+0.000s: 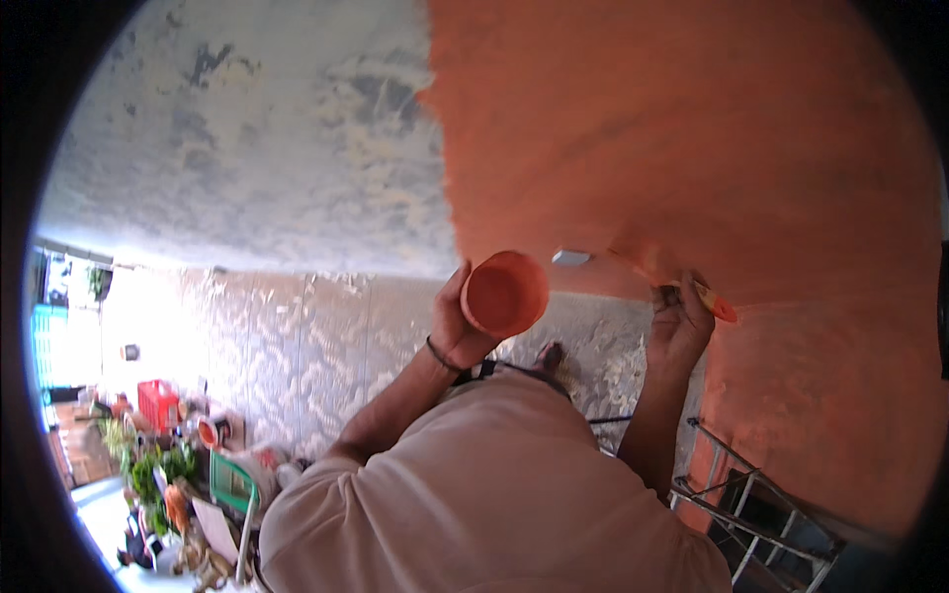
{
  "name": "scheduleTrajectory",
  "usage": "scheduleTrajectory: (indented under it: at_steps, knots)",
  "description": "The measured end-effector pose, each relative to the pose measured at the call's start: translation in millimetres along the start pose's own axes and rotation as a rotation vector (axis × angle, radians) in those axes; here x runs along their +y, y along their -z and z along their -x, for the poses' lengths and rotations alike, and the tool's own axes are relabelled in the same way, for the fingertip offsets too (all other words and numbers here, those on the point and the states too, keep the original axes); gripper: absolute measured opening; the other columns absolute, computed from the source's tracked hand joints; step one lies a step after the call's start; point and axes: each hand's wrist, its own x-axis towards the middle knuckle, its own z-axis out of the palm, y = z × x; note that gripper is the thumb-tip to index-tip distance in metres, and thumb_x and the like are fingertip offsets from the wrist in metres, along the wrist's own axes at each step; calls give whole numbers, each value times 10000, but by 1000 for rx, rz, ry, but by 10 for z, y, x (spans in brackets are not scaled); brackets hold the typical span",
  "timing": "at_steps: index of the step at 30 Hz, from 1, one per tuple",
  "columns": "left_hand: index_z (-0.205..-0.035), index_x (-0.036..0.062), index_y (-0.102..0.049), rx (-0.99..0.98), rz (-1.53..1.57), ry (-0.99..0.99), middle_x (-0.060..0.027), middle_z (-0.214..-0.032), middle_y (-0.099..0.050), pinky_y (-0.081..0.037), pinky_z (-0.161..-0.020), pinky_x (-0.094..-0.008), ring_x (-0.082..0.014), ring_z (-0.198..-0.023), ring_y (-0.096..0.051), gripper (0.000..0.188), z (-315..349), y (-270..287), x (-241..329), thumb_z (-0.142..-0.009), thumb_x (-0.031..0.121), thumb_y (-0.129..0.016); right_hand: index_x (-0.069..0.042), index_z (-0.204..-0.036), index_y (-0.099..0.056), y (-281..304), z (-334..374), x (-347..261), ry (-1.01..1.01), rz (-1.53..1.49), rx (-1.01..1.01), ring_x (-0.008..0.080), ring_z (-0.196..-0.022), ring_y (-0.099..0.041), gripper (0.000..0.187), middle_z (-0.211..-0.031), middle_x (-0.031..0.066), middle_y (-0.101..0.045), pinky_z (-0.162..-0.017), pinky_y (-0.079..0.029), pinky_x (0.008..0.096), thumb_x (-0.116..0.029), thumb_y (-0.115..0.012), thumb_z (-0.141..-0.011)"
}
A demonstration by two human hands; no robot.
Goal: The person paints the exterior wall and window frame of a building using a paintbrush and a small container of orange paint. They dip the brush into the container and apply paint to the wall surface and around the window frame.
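My left hand [455, 326] is closed around the side of a round tub [506, 294], its inside coated orange. How much paint it holds I cannot tell. On the right, my right hand [680, 324] grips a paintbrush [726, 312] by its handle, whose orange end sticks out past the fingers. The brush's head points left toward the orange-painted wall [672, 128] and blends into its colour; whether it touches the wall I cannot tell. A small white fitting [570, 258] sits on the wall between my hands.
Left of a ragged edge, the wall [277, 138] is patchy grey-white. A metal ladder or rack [751, 514] stands at lower right. The patterned floor [297, 346] carries pale flakes. At lower left are a red crate [158, 403], a green-backed chair [232, 481] and plants [178, 463].
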Motion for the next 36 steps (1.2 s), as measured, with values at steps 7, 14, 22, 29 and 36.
scheduleTrajectory:
  at_steps: [7,14,22,29,36]
  knots:
    - [-1421,51,-546,78,-87,-57,-154,-1438,-598,-456,-1129,-540,-339,-1320,-582,658,-101,192,64,-1032,579,-500,16,-1138,-611,-215,464,-200,399,153,-349,250,-997,-686,282,-1138,200,-674,-818,-594,350,-34,-745,-895]
    - [-1396,47,-575,61,-170,-96,-139,-1390,-642,-444,-1127,-506,-302,-1303,-596,611,-180,194,90,-1042,539,-500,61,-1086,-631,-811,852,-296,517,573,-655,244,-956,-717,296,-1054,220,-704,-820,-596,333,111,-766,-827]
    - [-1322,52,-635,93,-76,-184,-135,-1349,-670,-453,-1115,-493,-291,-1274,-613,552,-91,130,136,-1049,514,-504,13,-1131,-656,-899,743,-347,490,682,-856,214,-969,-717,342,-1096,186,-712,-834,-585,317,76,-802,-829]
    - [-1303,44,-644,70,-93,-215,-136,-1300,-694,-473,-1096,-492,-288,-1222,-643,544,-50,104,173,-1049,506,-511,26,-1078,-681,-1050,683,-244,489,683,-871,183,-853,-708,325,-1017,190,-722,-742,-571,289,96,-823,-794]
    - [-1341,14,-605,49,-152,-266,-159,-1329,-670,-473,-1103,-478,-295,-1231,-637,559,-63,72,126,-1065,484,-486,-11,-1062,-696,-1119,639,28,569,716,-973,256,-856,-765,321,-976,175,-752,-744,-617,337,48,-852,-787]
